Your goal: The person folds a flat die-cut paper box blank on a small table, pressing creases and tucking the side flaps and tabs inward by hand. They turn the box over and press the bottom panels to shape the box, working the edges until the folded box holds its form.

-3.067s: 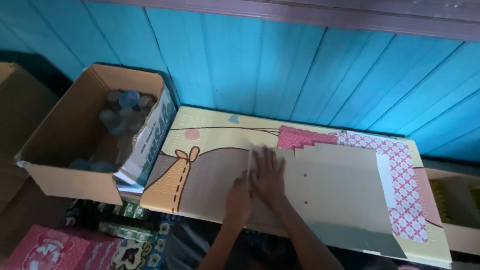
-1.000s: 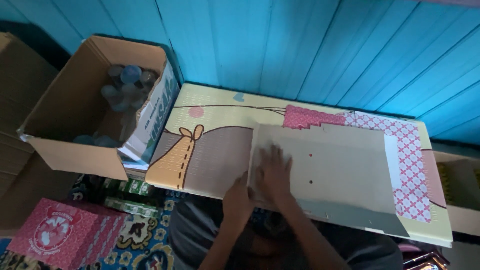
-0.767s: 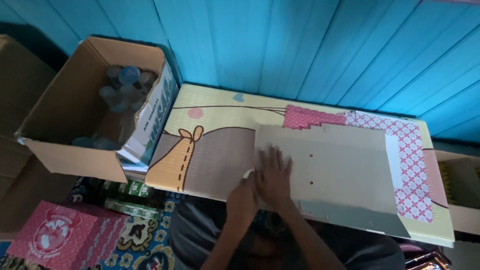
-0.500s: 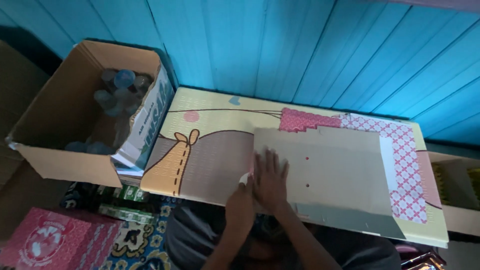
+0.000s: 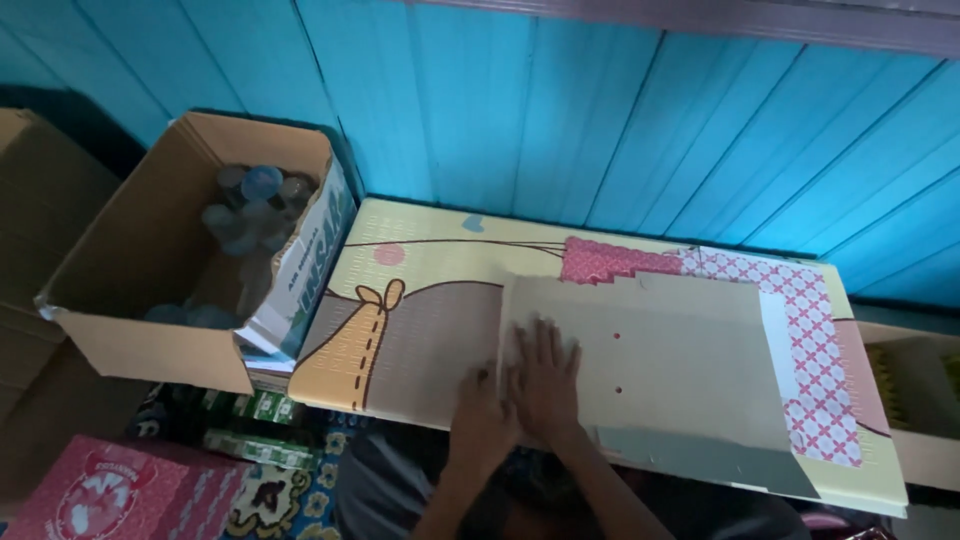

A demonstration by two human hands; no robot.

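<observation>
Both hands, left hand (image 5: 482,425) and right hand (image 5: 545,380), press flat, fingers spread, on cardboard sheet (image 5: 680,370) atop patterned bench (image 5: 420,300), against a blue plank wall (image 5: 600,110).

Flat tan cardboard sheet (image 5: 660,370), two small holes, atop patterned board (image 5: 420,310)

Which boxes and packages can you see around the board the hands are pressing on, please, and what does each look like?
Open cardboard box: left of the board, brown, one printed white side, plastic cups inside.
Pink box: bottom left corner, round white emblem on top.
Green packets: on the floor below the board's left end, small and flat.
Plain brown carton: far left edge.
Open box: right edge, partly hidden, yellowish contents.
</observation>
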